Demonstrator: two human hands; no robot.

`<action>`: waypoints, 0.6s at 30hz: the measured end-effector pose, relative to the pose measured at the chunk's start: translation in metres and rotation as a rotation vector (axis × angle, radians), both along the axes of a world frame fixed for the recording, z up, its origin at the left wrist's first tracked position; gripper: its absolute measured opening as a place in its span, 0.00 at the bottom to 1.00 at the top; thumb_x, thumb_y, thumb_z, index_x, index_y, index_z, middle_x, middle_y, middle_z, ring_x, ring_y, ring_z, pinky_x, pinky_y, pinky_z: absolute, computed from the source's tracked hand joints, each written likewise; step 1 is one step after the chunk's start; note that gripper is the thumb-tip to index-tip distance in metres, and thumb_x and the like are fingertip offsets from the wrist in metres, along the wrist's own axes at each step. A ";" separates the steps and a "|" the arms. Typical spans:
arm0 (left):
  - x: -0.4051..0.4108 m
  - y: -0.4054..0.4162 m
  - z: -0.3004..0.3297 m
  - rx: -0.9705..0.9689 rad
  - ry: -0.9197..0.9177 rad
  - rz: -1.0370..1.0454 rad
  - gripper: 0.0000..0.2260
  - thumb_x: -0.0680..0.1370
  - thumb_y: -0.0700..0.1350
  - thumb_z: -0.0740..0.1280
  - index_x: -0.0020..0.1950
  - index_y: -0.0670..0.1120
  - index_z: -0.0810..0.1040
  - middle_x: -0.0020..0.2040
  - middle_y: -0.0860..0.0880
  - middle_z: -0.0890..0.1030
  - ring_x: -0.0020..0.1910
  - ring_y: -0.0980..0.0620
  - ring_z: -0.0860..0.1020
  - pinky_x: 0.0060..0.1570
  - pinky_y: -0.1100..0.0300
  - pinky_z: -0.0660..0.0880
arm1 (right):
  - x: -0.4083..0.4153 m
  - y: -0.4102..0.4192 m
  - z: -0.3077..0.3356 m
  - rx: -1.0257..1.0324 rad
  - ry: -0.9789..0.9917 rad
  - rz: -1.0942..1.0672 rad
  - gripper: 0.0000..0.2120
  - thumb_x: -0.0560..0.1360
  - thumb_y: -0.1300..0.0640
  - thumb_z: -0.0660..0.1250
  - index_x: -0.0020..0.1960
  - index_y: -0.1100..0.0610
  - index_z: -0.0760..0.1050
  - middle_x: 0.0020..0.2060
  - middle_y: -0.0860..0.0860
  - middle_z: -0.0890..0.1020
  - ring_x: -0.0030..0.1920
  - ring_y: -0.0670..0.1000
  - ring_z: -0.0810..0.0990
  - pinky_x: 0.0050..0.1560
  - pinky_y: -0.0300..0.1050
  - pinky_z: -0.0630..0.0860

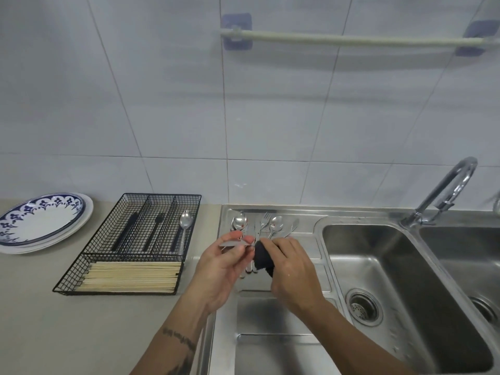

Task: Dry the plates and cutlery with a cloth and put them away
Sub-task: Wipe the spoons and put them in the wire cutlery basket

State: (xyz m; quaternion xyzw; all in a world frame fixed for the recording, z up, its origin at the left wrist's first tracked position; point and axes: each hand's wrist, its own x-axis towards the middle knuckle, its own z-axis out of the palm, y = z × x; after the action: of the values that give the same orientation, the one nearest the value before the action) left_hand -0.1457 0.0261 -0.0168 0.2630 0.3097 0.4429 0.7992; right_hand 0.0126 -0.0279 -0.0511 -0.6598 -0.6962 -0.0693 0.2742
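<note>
- Stacked blue-patterned white plates (40,226) at far left, apparently dried.
- Black wire cutlery tray (130,244), one steel spoon (185,228) inside.
- Left hand (224,266) pinching a flat steel utensil (235,243).
- Right hand (290,266) gripping dark cloth (262,258), wiping it.
- Next, probably: into the tray; wet cutlery (259,226) waiting on the drainboard.

Counts, head view. Plates (40,226): two, stacked, at the left edge. Wire cutlery tray (130,244): one, left of centre, holding one spoon (185,226), at least two black-handled utensils (151,234) and a bundle of chopsticks (132,277) too dense to count. Drainboard cutlery (265,227), centre: two spoons and one fork clearly visible; others overlap. Hands: two. Dark cloth (263,258): one. Sink basins (392,280): two. Tap (446,190): one. Towel rail (351,39): one, upper right
</note>
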 end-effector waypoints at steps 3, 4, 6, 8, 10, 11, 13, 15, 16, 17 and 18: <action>0.002 0.007 -0.005 0.068 0.164 0.085 0.09 0.77 0.27 0.64 0.52 0.38 0.79 0.46 0.39 0.84 0.43 0.47 0.83 0.49 0.58 0.83 | -0.005 0.005 0.001 0.007 0.042 -0.004 0.31 0.63 0.64 0.77 0.64 0.56 0.74 0.52 0.52 0.79 0.52 0.53 0.75 0.51 0.46 0.78; 0.003 0.009 -0.007 0.083 0.233 0.118 0.08 0.77 0.28 0.65 0.50 0.38 0.80 0.45 0.40 0.84 0.42 0.48 0.83 0.47 0.58 0.83 | -0.006 0.007 0.001 0.009 0.059 -0.003 0.31 0.63 0.64 0.76 0.64 0.57 0.74 0.53 0.52 0.79 0.52 0.54 0.75 0.51 0.48 0.78; 0.007 0.013 -0.010 0.070 0.328 0.201 0.06 0.78 0.31 0.66 0.49 0.39 0.81 0.43 0.42 0.84 0.39 0.50 0.83 0.43 0.59 0.82 | -0.009 0.011 0.000 0.013 0.052 0.018 0.32 0.64 0.64 0.75 0.66 0.58 0.72 0.56 0.54 0.78 0.56 0.55 0.75 0.55 0.50 0.77; 0.009 0.019 -0.010 0.020 0.335 0.276 0.06 0.79 0.32 0.67 0.46 0.41 0.80 0.40 0.45 0.84 0.37 0.51 0.82 0.41 0.60 0.82 | -0.011 0.012 -0.007 -0.004 -0.020 0.073 0.35 0.64 0.65 0.74 0.70 0.60 0.70 0.64 0.56 0.76 0.64 0.57 0.73 0.64 0.53 0.73; 0.010 0.024 -0.010 -0.018 0.335 0.313 0.08 0.78 0.32 0.67 0.43 0.42 0.79 0.38 0.45 0.82 0.36 0.51 0.81 0.41 0.60 0.81 | -0.008 0.011 -0.019 -0.067 -0.070 0.099 0.40 0.63 0.67 0.74 0.73 0.60 0.65 0.70 0.57 0.71 0.71 0.58 0.67 0.69 0.57 0.68; 0.009 0.026 -0.012 -0.036 0.347 0.325 0.07 0.78 0.31 0.67 0.44 0.42 0.79 0.39 0.45 0.82 0.36 0.51 0.81 0.41 0.60 0.81 | -0.007 0.011 -0.023 -0.102 -0.066 0.087 0.42 0.62 0.67 0.74 0.74 0.60 0.64 0.72 0.57 0.69 0.72 0.57 0.66 0.69 0.58 0.67; 0.007 0.031 -0.016 -0.074 0.374 0.337 0.05 0.78 0.31 0.67 0.47 0.40 0.79 0.41 0.43 0.82 0.37 0.50 0.82 0.41 0.59 0.81 | -0.004 0.013 -0.025 -0.131 -0.038 0.071 0.44 0.61 0.68 0.75 0.74 0.60 0.64 0.72 0.57 0.68 0.72 0.57 0.66 0.69 0.59 0.67; 0.007 0.036 -0.019 -0.101 0.370 0.323 0.05 0.78 0.31 0.67 0.50 0.39 0.80 0.41 0.42 0.83 0.37 0.50 0.82 0.42 0.60 0.82 | -0.008 0.017 -0.021 -0.122 -0.046 0.125 0.43 0.61 0.68 0.76 0.74 0.61 0.65 0.71 0.58 0.70 0.72 0.58 0.67 0.68 0.59 0.68; 0.008 0.040 -0.020 -0.113 0.358 0.317 0.06 0.77 0.31 0.67 0.51 0.38 0.80 0.41 0.43 0.84 0.37 0.51 0.83 0.42 0.60 0.82 | -0.011 0.020 -0.020 -0.118 -0.065 0.151 0.43 0.60 0.67 0.76 0.73 0.61 0.65 0.70 0.59 0.71 0.71 0.59 0.68 0.68 0.59 0.69; 0.008 0.044 -0.019 -0.124 0.352 0.319 0.06 0.77 0.31 0.68 0.52 0.38 0.80 0.39 0.44 0.84 0.37 0.51 0.83 0.42 0.60 0.81 | -0.011 0.023 -0.019 -0.123 -0.079 0.160 0.43 0.60 0.66 0.77 0.73 0.61 0.66 0.69 0.59 0.72 0.69 0.60 0.70 0.67 0.58 0.69; 0.006 0.049 -0.019 -0.136 0.358 0.330 0.06 0.77 0.31 0.68 0.52 0.38 0.80 0.38 0.45 0.84 0.36 0.51 0.83 0.42 0.60 0.81 | -0.010 0.025 -0.019 -0.141 -0.084 0.150 0.43 0.60 0.65 0.77 0.72 0.60 0.67 0.68 0.58 0.73 0.67 0.59 0.72 0.66 0.56 0.71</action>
State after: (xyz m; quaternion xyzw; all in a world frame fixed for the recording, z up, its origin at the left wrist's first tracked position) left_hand -0.1394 0.0748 -0.0362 0.2287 0.5142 0.4921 0.6642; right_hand 0.0027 -0.0032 -0.0703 -0.6201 -0.7576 -0.0268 0.2021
